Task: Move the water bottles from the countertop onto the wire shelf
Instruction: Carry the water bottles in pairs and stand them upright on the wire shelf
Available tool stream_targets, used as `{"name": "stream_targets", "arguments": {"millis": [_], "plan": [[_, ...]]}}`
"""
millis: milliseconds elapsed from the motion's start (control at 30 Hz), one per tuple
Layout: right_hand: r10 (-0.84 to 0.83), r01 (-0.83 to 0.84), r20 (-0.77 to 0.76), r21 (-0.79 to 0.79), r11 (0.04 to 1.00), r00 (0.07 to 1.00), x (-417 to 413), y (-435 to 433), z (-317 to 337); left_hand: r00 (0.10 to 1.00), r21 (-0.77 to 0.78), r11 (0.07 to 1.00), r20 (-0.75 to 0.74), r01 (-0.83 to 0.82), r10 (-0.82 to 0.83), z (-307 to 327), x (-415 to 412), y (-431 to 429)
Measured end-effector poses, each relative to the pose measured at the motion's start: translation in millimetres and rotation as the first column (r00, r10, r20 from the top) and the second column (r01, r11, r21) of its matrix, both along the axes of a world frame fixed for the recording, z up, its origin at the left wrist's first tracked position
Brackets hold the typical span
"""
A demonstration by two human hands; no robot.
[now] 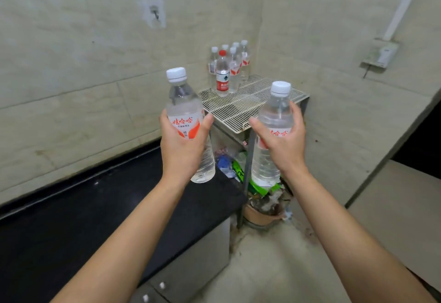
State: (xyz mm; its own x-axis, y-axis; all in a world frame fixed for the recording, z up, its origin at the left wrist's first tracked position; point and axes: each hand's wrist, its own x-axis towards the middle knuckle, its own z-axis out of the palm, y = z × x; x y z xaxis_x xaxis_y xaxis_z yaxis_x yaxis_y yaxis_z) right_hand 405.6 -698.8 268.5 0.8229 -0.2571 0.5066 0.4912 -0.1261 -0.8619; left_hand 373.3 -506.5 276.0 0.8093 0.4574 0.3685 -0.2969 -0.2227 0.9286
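My left hand point(181, 146) grips a clear water bottle point(183, 102) with a white cap and a red-and-white label, held upright in the air above the black countertop point(71, 219). My right hand point(285, 140) grips a second such bottle point(274, 111), upright, just in front of the white wire shelf point(241, 104). Several bottles point(229, 68) stand together at the shelf's back left corner against the wall; one point(222, 73) has a red cap. Both held bottles are level with the shelf's front edge and apart from it.
Tiled walls meet in the corner behind the shelf. Under the shelf lie plastic bags and litter point(241, 171) and a brown pot point(261, 215) on the floor. A cabinet front with knobs point(191, 267) sits below the countertop. A wall socket point(381, 55) is at the right.
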Motion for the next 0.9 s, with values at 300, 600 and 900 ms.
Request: {"name": "stream_targets", "arguments": {"millis": [300, 600, 900], "plan": [[-0.004, 0.005, -0.023, 0.028, 1.000, 1.000, 101, -75, -15, 0.993, -0.018, 0.993, 0.029, 0.113, -0.113, -5, 110, -88], [-0.001, -0.009, -0.089, -0.112, 0.994, 0.996, 280, -124, -18, 0.989, -0.066, 0.988, 0.057, 0.137, -0.134, -10, 290, -145], [0.088, -0.093, -0.095, -0.051, 0.994, 0.992, 438, -154, -8, 0.995, -0.059, 0.993, 0.012, 0.103, -0.103, -5, 427, -170]]}}
